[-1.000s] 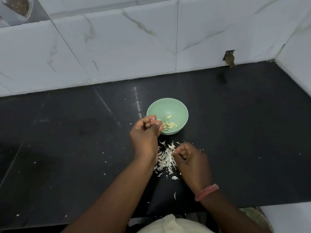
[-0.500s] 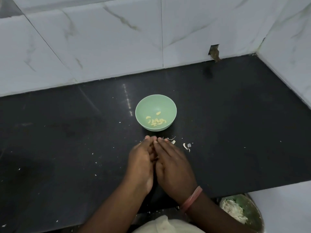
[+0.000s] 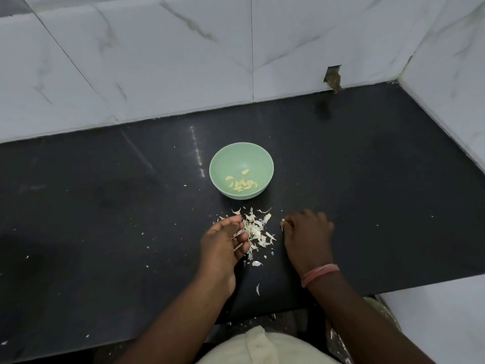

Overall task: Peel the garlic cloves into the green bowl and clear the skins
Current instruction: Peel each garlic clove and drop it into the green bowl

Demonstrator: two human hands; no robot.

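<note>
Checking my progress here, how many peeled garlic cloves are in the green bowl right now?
About 9, though overlap may hide some. One peeled garlic clove lies alone toward the middle of the green bowl; the rest cluster together on the near side of its bottom.

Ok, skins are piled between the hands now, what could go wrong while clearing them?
1. The skin pile lies close in front of the green bowl; a forward sweep could flick flakes onto the peeled cloves.
2. Loose flakes lie near the black counter edge and may drop off.
3. The left hand and right hand flank only the main pile, so scattered bits may be missed.
</note>
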